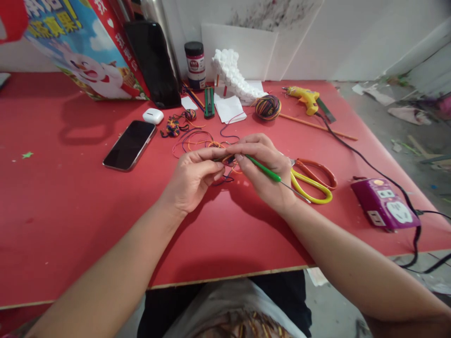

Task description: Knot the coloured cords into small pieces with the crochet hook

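- Taking the hands as the clock's centre, the small yarn piece sits there, above the red table, probably raised so both thumbs can reach it
- The left hand pinches that piece between thumb and forefinger, its other fingers curled beneath, likely to steady it
- The right hand grasps a green-handled tool much like a pencil, which should give fine control; its metal shaft slants back towards 4 o'clock over the wrist, while the working tip is hidden among fingers
- Loose yarn lies in slack loops at 11 o'clock, just beyond the fingers, so it would probably feed without tugging
- A strand runs from the yarn ball at 1 o'clock towards those loops; set back there, the ball leaves elbow room
- The scissors lie at 3 o'clock beside the right hand, handles outward, seemingly for an easy reach; their blades are mostly hidden
- The phone at 9 o'clock and glue gun at 2 o'clock lie well apart from the hands, apparently out of the way
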Demonstrator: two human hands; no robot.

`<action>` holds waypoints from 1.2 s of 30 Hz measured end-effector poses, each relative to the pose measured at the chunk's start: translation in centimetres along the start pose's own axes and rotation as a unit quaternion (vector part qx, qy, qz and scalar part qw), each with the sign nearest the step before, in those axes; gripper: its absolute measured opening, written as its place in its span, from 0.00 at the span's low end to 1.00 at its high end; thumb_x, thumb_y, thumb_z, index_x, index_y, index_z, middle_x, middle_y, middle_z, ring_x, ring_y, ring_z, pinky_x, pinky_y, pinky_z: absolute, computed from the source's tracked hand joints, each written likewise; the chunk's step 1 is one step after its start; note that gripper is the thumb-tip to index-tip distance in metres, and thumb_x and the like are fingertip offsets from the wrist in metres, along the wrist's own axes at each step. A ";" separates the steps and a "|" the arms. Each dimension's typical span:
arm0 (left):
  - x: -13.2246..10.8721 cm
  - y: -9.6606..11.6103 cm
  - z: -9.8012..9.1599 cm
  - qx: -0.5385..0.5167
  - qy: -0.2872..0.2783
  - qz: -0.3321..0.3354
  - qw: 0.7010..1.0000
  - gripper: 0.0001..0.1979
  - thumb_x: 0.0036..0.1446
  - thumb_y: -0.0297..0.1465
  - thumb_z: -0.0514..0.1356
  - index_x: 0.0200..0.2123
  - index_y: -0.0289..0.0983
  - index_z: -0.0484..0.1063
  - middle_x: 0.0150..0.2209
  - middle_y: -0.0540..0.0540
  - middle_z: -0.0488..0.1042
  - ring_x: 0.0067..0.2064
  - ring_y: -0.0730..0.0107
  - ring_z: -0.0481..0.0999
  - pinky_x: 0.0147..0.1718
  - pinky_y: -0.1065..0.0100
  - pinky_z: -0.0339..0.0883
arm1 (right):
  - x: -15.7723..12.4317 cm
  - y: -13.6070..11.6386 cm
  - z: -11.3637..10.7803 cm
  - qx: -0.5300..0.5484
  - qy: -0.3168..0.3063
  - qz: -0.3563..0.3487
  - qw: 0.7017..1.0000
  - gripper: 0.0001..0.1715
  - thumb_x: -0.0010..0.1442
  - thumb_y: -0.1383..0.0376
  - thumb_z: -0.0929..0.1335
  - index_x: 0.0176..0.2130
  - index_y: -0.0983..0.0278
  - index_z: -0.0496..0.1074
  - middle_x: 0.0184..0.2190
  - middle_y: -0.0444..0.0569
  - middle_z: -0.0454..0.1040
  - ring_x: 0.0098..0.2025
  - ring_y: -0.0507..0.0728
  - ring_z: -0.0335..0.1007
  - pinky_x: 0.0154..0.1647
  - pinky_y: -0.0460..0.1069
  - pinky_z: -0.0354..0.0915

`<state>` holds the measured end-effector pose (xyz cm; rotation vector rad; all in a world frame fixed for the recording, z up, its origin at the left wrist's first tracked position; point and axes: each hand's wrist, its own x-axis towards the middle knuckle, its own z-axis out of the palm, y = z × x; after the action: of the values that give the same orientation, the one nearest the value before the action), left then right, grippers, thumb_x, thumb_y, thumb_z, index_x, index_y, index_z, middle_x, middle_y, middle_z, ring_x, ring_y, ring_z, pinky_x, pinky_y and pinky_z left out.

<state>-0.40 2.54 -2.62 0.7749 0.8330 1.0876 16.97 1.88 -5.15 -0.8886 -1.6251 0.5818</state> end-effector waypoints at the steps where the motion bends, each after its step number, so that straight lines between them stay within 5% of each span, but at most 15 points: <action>1: 0.0 0.1 -0.1 -0.010 -0.007 0.003 1.000 0.10 0.44 0.21 0.67 0.30 0.37 0.87 0.27 0.47 0.79 0.24 0.77 0.70 0.24 0.72 0.63 | 0.0 0.0 0.0 0.003 0.000 0.000 1.000 0.10 0.70 0.64 0.71 0.45 0.54 0.85 0.42 0.49 0.79 0.45 0.57 0.77 0.49 0.55 0.75; 3: 0.1 0.2 0.0 -0.026 -0.007 0.005 1.000 0.06 0.50 0.27 0.67 0.29 0.35 0.87 0.28 0.44 0.79 0.24 0.75 0.70 0.23 0.70 0.63 | 0.0 0.1 0.0 0.005 0.000 -0.008 1.000 0.10 0.70 0.65 0.71 0.45 0.55 0.85 0.42 0.49 0.78 0.45 0.57 0.77 0.48 0.55 0.75; 7: 0.1 0.2 0.4 -0.007 0.015 -0.008 1.000 0.14 0.58 0.39 0.73 0.26 0.35 0.84 0.25 0.46 0.76 0.22 0.78 0.65 0.21 0.70 0.59 | -0.1 0.1 0.0 -0.006 -0.003 -0.037 0.999 0.11 0.69 0.67 0.71 0.46 0.57 0.84 0.43 0.50 0.78 0.45 0.57 0.78 0.48 0.54 0.76; 13: 0.0 -0.4 0.3 0.018 -0.011 0.007 1.000 0.14 0.46 0.39 0.81 0.26 0.36 0.86 0.23 0.49 0.74 0.24 0.82 0.61 0.22 0.75 0.56 | -0.2 0.1 0.3 -0.027 0.008 -0.062 0.998 0.07 0.67 0.69 0.73 0.44 0.59 0.82 0.42 0.50 0.77 0.42 0.55 0.78 0.40 0.51 0.75; 25: 0.1 -0.8 0.0 0.096 -0.006 0.043 0.994 0.06 0.49 0.34 0.77 0.28 0.39 0.88 0.20 0.50 0.69 0.25 0.77 0.61 0.25 0.72 0.56 | -0.3 -0.2 0.3 -0.014 0.012 -0.043 0.999 0.07 0.67 0.69 0.72 0.43 0.60 0.82 0.41 0.50 0.78 0.41 0.56 0.77 0.39 0.52 0.74; 36: 0.0 -0.8 -0.1 0.118 -0.016 0.124 0.985 0.02 0.55 0.31 0.73 0.31 0.41 0.87 0.28 0.50 0.73 0.25 0.79 0.62 0.24 0.71 0.55 | -0.2 -0.7 0.4 0.027 0.073 0.008 0.997 0.05 0.66 0.69 0.73 0.41 0.59 0.80 0.34 0.43 0.80 0.33 0.52 0.75 0.37 0.50 0.73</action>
<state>-0.13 2.32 -3.30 1.1148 0.8641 1.2052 16.41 1.40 -4.84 -0.8845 -1.4642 0.5573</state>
